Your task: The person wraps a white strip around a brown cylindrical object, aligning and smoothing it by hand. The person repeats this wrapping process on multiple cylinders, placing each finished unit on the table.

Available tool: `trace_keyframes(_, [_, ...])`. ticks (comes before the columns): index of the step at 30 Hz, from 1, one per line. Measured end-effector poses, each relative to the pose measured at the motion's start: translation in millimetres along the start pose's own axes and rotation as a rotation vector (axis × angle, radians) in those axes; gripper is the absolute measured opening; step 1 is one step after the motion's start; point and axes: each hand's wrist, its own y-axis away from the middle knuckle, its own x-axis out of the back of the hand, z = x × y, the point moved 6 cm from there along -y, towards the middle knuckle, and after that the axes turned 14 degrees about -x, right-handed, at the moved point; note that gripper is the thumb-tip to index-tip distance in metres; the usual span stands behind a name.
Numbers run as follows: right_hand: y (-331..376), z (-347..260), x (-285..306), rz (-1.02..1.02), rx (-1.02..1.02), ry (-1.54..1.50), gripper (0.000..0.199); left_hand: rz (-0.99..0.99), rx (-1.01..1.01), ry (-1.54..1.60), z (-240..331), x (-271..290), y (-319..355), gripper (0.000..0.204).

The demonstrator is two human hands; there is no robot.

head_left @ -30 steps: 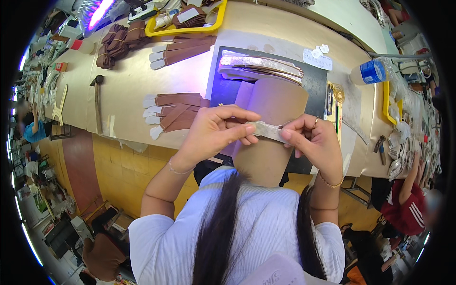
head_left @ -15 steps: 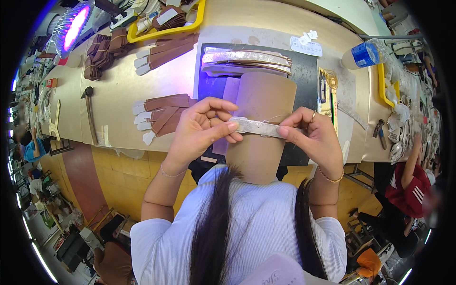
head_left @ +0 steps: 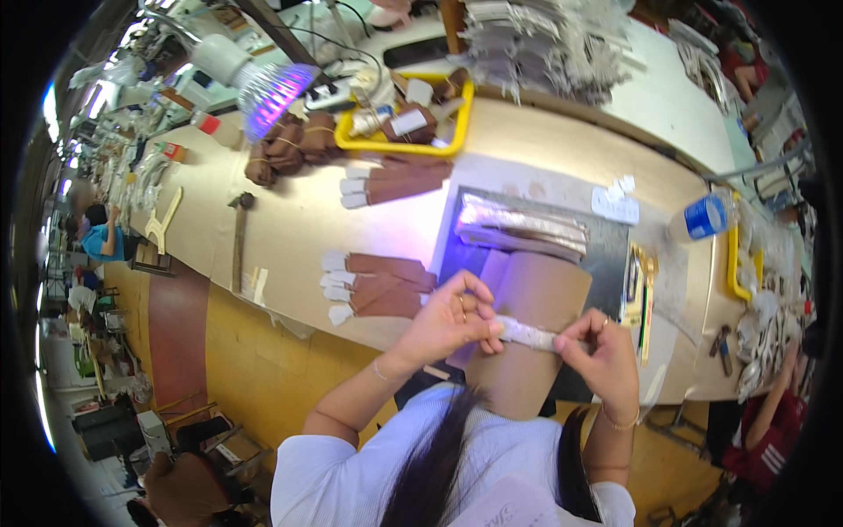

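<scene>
A narrow whitish strip (head_left: 529,335) is stretched between my two hands across a curved brown board (head_left: 543,285). My left hand (head_left: 464,318) pinches the strip's left end between thumb and fingers. At the other end, my right hand (head_left: 601,353) grips it the same way. Just beyond the board lies a stack of strips (head_left: 524,227) with shiny pale faces, on a dark mat (head_left: 606,235). To the left of my left hand are brown strips with white ends (head_left: 386,285), laid in a fan; a second bunch of brown strips (head_left: 406,182) lies farther back.
A lit lamp (head_left: 274,98) hangs over the back left, near a yellow tray (head_left: 399,149) of brown bundles. A hammer (head_left: 240,237) lies at left, another hammer (head_left: 722,350) at right. A bottle with a blue label (head_left: 702,218) stands back right. A person in red (head_left: 773,430) sits at right.
The whole view has swung up and to the left, so the table and my hands sit lower and farther right. Both hands still hold the strip over the curved board.
</scene>
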Motion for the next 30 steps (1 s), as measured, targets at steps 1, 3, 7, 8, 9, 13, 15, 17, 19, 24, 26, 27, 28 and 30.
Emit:
trace_keyframes(1, [1.4, 1.3, 1.4, 0.023, -0.005, 0.040, 0.017, -0.017, -0.006, 0.028, -2.1, -0.5, 0.6, 0.032])
trace_keyframes(3, [1.5, 5.3, 1.4, 0.031, -0.012, 0.027, 0.019, -0.023, -0.009, 0.046, -0.5, -0.9, 0.6, 0.032])
trace_keyframes(7, [-2.6, 21.5, -3.1, -0.012, -0.030, -0.128, 0.023, -0.031, 0.001, 0.049, -3.9, 0.7, 1.3, 0.033])
trace_keyframes(8, [-4.7, 23.0, -4.0, -0.026, -0.031, -0.171, 0.023, -0.035, -0.003, 0.040, -2.7, 0.7, 0.7, 0.032])
trace_keyframes(9, [-5.2, 25.1, -3.8, -0.035, -0.037, -0.214, 0.023, -0.034, -0.010, 0.035, -2.3, -0.1, 0.9, 0.032])
trace_keyframes(13, [-4.2, 25.6, 1.8, -0.059, -0.027, -0.181, 0.022, -0.045, -0.019, 0.012, 4.7, -0.6, 2.5, 0.032])
trace_keyframes(15, [-0.6, 20.6, 8.4, -0.085, -0.041, -0.173, 0.021, -0.039, -0.025, -0.002, 8.9, 3.4, 3.9, 0.032])
trace_keyframes(17, [1.1, 19.5, 15.2, -0.110, -0.060, -0.105, 0.020, -0.011, -0.037, -0.019, 12.6, 10.1, 5.2, 0.031])
trace_keyframes(19, [7.6, 18.4, 21.8, -0.111, -0.098, -0.042, 0.019, 0.012, -0.042, -0.023, 7.9, 17.0, 5.5, 0.031])
trace_keyframes(24, [3.3, 24.9, 28.4, -0.123, -0.053, -0.098, 0.023, 0.035, -0.010, 0.005, -14.2, 29.2, 1.5, 0.033])
trace_keyframes(26, [2.5, 34.8, 25.4, -0.132, -0.063, -0.145, 0.022, 0.053, 0.015, 0.037, -21.2, 29.0, 3.2, 0.034])
trace_keyframes(27, [-1.5, 35.5, 23.9, -0.147, -0.082, -0.164, 0.022, 0.065, 0.009, 0.035, -20.4, 30.4, 0.8, 0.034])
trace_keyframes(28, [-3.1, 37.0, 22.4, -0.161, -0.101, -0.182, 0.022, 0.064, 0.019, 0.042, -22.0, 30.6, -0.1, 0.035])
trace_keyframes(30, [-3.3, 38.9, 22.0, -0.147, -0.095, -0.199, 0.021, 0.066, 0.035, 0.053, -24.3, 31.1, 0.1, 0.036])
